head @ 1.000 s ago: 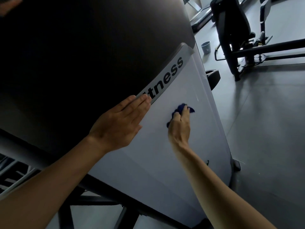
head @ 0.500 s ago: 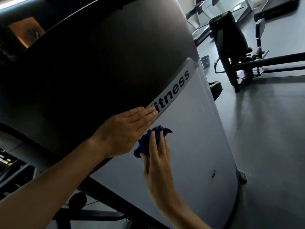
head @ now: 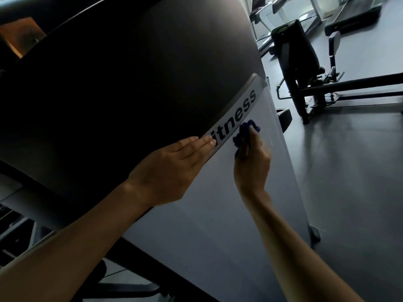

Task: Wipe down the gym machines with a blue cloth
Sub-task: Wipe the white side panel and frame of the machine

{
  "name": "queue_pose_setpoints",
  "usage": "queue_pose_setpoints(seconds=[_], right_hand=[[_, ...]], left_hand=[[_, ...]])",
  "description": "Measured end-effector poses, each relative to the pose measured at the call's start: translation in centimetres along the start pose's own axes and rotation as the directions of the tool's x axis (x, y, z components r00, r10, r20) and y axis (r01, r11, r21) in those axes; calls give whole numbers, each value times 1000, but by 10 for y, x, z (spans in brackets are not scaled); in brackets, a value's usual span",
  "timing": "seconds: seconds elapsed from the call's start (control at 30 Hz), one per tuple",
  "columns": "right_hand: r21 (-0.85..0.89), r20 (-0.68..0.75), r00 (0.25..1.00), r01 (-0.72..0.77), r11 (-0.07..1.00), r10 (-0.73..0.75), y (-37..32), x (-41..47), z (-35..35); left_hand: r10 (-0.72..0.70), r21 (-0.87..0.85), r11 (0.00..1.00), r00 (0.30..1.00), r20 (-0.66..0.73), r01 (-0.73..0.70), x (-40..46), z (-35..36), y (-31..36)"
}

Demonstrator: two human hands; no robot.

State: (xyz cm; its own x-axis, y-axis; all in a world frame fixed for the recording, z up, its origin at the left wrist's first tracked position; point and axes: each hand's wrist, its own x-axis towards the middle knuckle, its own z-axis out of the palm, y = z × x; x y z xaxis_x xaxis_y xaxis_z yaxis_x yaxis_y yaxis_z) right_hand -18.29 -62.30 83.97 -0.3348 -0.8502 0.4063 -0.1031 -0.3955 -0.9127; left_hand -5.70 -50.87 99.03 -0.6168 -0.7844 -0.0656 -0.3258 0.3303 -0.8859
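Across the centre stands the gym machine's pale grey smooth shroud panel, its dark upper cover at ten o'clock. At one o'clock sits a black padded weight bench. Left hand lies flat, fingers straight, touching the lettered silver band. Right hand grips the bunched blue cloth against the panel, just below the lettering. Bunched so small, it may slip or skip patches; the bracing hand blocks strokes towards nine o'clock.

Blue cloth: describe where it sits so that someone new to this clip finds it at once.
Find the big machine's pale side panel with the "itness" strip. Just below those letters, the right hand presses the blue cloth against it. It is the only dark blue, crumpled thing there.
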Motion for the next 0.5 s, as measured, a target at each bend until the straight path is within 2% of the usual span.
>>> queue_pose_setpoints(seconds=[0.1,0.2,0.3,0.4,0.5], right_hand=[[-57,42,996,81,995,-79,-17,-47,-2],[-42,139,981,143,989,-136,-33,-105,-5],[-122,195,935,325,938,-298,-36,-150,-7],[-237,201,879,472,849,-433,-12,-130,-8],[-226,144,919,392,892,-367,4,-79,-9]], left_hand=[[-7,8,1000,1000,2,7,0,2,1],[2,42,999,1000,10,-2,0,1,1],[9,83,997,1000,10,-10,-1,1,1],[7,53,999,1000,13,-8,0,2,1],[9,40,999,1000,7,-10,1,2,1]])
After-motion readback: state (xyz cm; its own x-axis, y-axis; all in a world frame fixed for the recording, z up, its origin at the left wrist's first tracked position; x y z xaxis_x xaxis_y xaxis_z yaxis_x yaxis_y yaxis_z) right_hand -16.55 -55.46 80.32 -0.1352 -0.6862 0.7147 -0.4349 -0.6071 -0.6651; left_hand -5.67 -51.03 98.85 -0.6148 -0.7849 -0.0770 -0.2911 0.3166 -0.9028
